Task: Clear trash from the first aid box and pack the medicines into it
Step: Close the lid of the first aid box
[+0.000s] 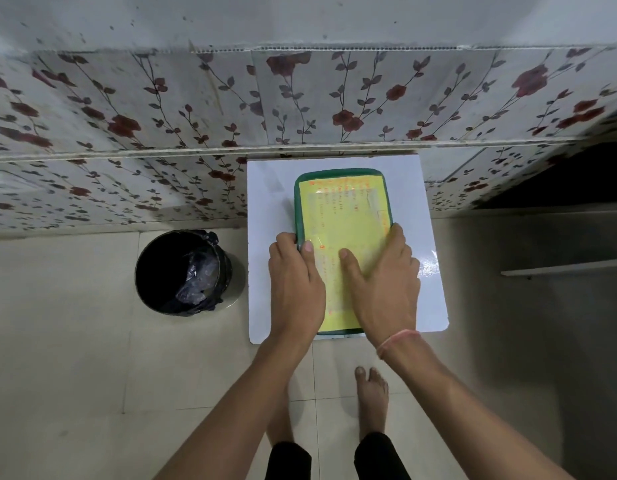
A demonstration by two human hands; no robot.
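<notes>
A green first aid box (341,209) with a yellow printed label on its closed lid lies flat on a small white table (265,188). My left hand (295,282) clasps the box's left edge, thumb on top of the lid and fingers curled over the rim. On the lid's right half rests my right hand (383,285), its thumb lying on the label and its fingers wrapped over the right edge. No medicines or trash are visible on the table; the box's inside is hidden by the lid.
A black bin (182,271) lined with a dark bag, crumpled plastic inside, stands on the tiled floor left of the table. A floral-papered wall (196,109) runs behind. My bare feet (371,400) stand under the table's near edge. A white ledge (563,266) sticks out at right.
</notes>
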